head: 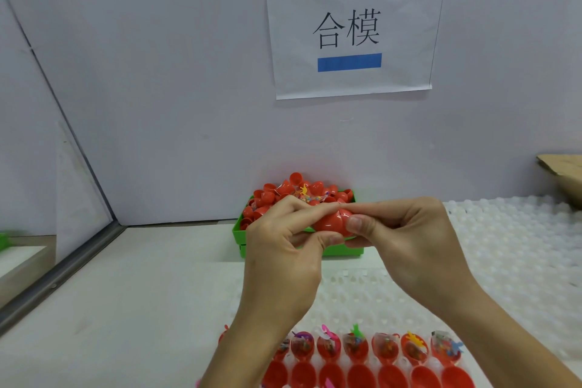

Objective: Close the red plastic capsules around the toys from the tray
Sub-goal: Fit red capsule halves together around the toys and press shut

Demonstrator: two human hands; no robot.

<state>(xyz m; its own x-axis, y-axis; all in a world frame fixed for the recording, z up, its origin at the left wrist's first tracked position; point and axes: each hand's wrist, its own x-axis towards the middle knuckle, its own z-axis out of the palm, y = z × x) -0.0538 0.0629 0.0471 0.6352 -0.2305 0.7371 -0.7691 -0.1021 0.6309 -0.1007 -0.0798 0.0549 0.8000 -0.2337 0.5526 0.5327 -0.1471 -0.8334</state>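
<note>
Head view gives me both hands raised over the tabletop (141, 293), meeting on one red capsule (330, 224). My left hand (283, 258) pinches its left side, thumb below and fingers curled over the top; my right hand (406, 239) grips its right half, thumb pressed on the front. A seam runs down the middle of the capsule, and I cannot tell whether the two halves are fully snapped together.

Just behind the hands sits a green bin (242, 236) heaped with more red capsules and a few bagged toys, pushed against the pale wall. On that wall hangs a white paper sign (352, 28) printed with the characters 合模, with a blue tape strip at its top left corner and another below the writing.

Near the bottom edge, a white dimpled tray (519, 246) carries a row of open red capsules (356, 353), each upper half holding a small wrapped toy, the lower halves empty. A piece of brown cardboard (563, 173) shows at the far right.
</note>
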